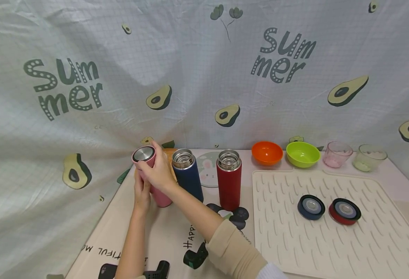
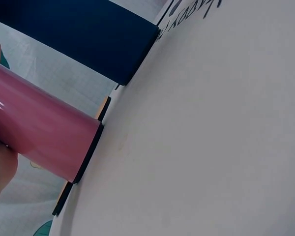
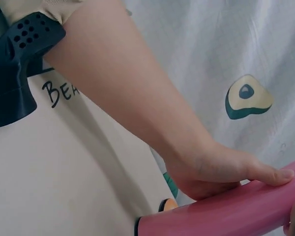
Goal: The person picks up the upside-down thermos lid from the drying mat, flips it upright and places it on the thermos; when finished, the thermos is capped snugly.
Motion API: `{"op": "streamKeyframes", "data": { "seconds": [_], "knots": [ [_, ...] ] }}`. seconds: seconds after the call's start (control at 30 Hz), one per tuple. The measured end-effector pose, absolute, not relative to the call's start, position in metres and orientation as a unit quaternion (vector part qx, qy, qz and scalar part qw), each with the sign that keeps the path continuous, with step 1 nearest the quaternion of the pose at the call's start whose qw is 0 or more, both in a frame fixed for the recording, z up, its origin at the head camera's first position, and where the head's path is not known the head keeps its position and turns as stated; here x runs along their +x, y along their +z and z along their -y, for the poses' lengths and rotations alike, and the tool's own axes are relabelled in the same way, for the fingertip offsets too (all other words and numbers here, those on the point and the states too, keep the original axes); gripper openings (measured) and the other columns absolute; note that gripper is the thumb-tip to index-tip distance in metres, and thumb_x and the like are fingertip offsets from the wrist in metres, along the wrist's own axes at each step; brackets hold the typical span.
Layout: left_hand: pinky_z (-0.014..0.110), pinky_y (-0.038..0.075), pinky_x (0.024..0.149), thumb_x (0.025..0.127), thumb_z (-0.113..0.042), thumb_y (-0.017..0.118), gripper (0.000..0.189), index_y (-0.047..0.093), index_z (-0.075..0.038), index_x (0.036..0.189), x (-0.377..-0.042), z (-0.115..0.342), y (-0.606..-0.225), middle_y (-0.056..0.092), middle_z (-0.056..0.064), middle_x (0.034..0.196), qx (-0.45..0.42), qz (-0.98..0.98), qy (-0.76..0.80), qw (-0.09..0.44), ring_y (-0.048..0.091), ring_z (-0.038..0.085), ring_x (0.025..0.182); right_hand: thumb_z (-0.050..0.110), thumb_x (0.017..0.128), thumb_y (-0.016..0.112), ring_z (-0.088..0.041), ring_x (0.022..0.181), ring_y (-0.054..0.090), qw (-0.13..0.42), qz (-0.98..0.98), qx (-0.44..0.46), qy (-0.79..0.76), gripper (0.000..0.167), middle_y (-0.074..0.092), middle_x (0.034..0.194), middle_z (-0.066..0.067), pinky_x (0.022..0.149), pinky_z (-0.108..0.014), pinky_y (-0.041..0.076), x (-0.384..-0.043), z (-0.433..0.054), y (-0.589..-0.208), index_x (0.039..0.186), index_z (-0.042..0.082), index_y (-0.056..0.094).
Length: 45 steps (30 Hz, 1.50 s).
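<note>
A pink thermos (image 1: 161, 198) stands at the left of the table, with a steel-topped lid (image 1: 143, 153) on it. My left hand (image 1: 142, 193) wraps round its body from the near side, as the right wrist view also shows with the left hand (image 3: 211, 167) against the pink wall. Over the top, my right hand (image 1: 160, 172) grips the thermos at its lid, thumb in front and fingers behind. In the left wrist view the base of the pink thermos (image 2: 54, 128) meets the table. A lidless blue thermos (image 1: 190, 180) stands close on its right.
A lidless red thermos (image 1: 229, 190) stands right of the blue one. On a beige ridged mat (image 1: 277, 244) lie a blue lid (image 1: 311, 207) and a red lid (image 1: 344, 211). Behind are an orange bowl (image 1: 267, 153), a green bowl (image 1: 303, 154), a pink glass (image 1: 337, 154) and a greenish glass (image 1: 369, 157).
</note>
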<state>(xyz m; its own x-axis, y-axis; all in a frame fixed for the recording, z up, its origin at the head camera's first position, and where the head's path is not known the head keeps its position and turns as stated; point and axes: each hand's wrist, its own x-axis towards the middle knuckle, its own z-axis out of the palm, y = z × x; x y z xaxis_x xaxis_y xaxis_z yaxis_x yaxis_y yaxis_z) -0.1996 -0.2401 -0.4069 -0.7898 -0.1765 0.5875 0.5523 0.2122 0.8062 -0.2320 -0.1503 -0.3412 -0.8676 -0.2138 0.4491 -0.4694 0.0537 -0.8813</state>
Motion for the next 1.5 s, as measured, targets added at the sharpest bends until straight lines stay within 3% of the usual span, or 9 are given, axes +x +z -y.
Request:
{"op": "streamKeyframes", "data": {
  "seconds": [0.2,0.33,0.53,0.67,0.77,0.93,1.17,1.33,1.5],
  "knots": [
    [0.016,0.036,0.075,0.093,-0.045,0.044,0.068,0.028,0.006,0.135,-0.201,0.241,-0.408,0.042,-0.010,0.116,-0.136,0.711,-0.619,0.305,0.042,0.005,0.096,0.023,0.077,0.070,-0.011,0.103,0.048,0.122,0.697,0.241,0.664,0.065,0.047,0.123,-0.006,0.081,-0.019,0.044,-0.233,0.152,-0.342,0.132,0.010,0.037],
    [0.016,0.037,0.074,0.094,-0.038,0.045,0.062,0.029,0.005,0.135,-0.204,0.242,-0.411,0.043,-0.009,0.116,-0.152,0.704,-0.622,0.308,0.042,0.006,0.096,0.030,0.072,0.075,-0.011,0.105,0.043,0.132,0.708,0.207,0.662,0.070,0.043,0.120,-0.002,0.081,-0.022,0.043,-0.232,0.153,-0.342,0.129,0.013,0.037],
    [0.016,0.038,0.078,0.096,-0.034,0.044,0.061,0.025,0.006,0.137,-0.202,0.242,-0.411,0.044,-0.011,0.116,-0.135,0.710,-0.624,0.297,0.043,0.005,0.099,0.025,0.080,0.060,-0.018,0.112,0.045,0.136,0.724,0.222,0.639,0.067,0.047,0.126,-0.011,0.088,-0.026,0.042,-0.232,0.152,-0.343,0.138,0.007,0.033],
    [0.019,0.037,0.063,0.094,-0.036,0.046,0.064,0.025,0.008,0.135,-0.202,0.242,-0.410,0.046,-0.011,0.110,-0.128,0.710,-0.626,0.296,0.043,0.004,0.088,0.027,0.082,0.056,-0.019,0.112,0.046,0.136,0.728,0.230,0.631,0.063,0.050,0.126,-0.012,0.088,-0.026,0.043,-0.231,0.152,-0.343,0.138,0.008,0.035],
    [0.019,0.036,0.060,0.094,-0.032,0.048,0.059,0.027,0.005,0.136,-0.208,0.247,-0.419,0.048,-0.010,0.108,-0.124,0.707,-0.629,0.298,0.044,0.005,0.085,0.030,0.082,0.060,-0.017,0.114,0.045,0.135,0.727,0.228,0.633,0.063,0.048,0.129,-0.010,0.088,-0.026,0.043,-0.231,0.152,-0.344,0.138,0.010,0.038],
    [0.016,0.039,0.069,0.094,-0.030,0.049,0.052,0.034,-0.006,0.137,-0.216,0.255,-0.431,0.049,-0.008,0.112,-0.125,0.702,-0.633,0.301,0.045,0.008,0.092,0.032,0.078,0.070,-0.013,0.113,0.042,0.142,0.720,0.220,0.643,0.067,0.047,0.128,-0.006,0.084,-0.024,0.043,-0.232,0.153,-0.344,0.134,0.011,0.041],
    [0.020,0.035,0.051,0.093,-0.028,0.053,0.039,0.043,-0.020,0.130,-0.215,0.255,-0.429,0.049,-0.007,0.091,-0.125,0.703,-0.634,0.295,0.041,0.007,0.066,0.036,0.072,0.075,-0.011,0.110,0.040,0.117,0.717,0.187,0.661,0.078,0.042,0.124,-0.001,0.085,-0.027,0.043,-0.230,0.155,-0.342,0.134,0.012,0.034],
    [0.020,0.037,0.056,0.094,-0.025,0.052,0.042,0.039,-0.014,0.132,-0.205,0.247,-0.415,0.049,-0.008,0.094,-0.113,0.708,-0.638,0.281,0.043,0.008,0.072,0.032,0.078,0.065,-0.015,0.112,0.043,0.113,0.729,0.204,0.643,0.072,0.045,0.128,-0.007,0.087,-0.027,0.043,-0.231,0.152,-0.341,0.139,0.008,0.033],
    [0.016,0.041,0.072,0.094,-0.024,0.049,0.049,0.034,-0.003,0.135,-0.198,0.240,-0.404,0.049,-0.010,0.108,-0.100,0.707,-0.645,0.272,0.046,0.007,0.091,0.029,0.078,0.064,-0.015,0.109,0.047,0.096,0.725,0.205,0.650,0.068,0.046,0.130,-0.009,0.083,-0.022,0.044,-0.232,0.150,-0.340,0.138,0.009,0.038]
  ]
}}
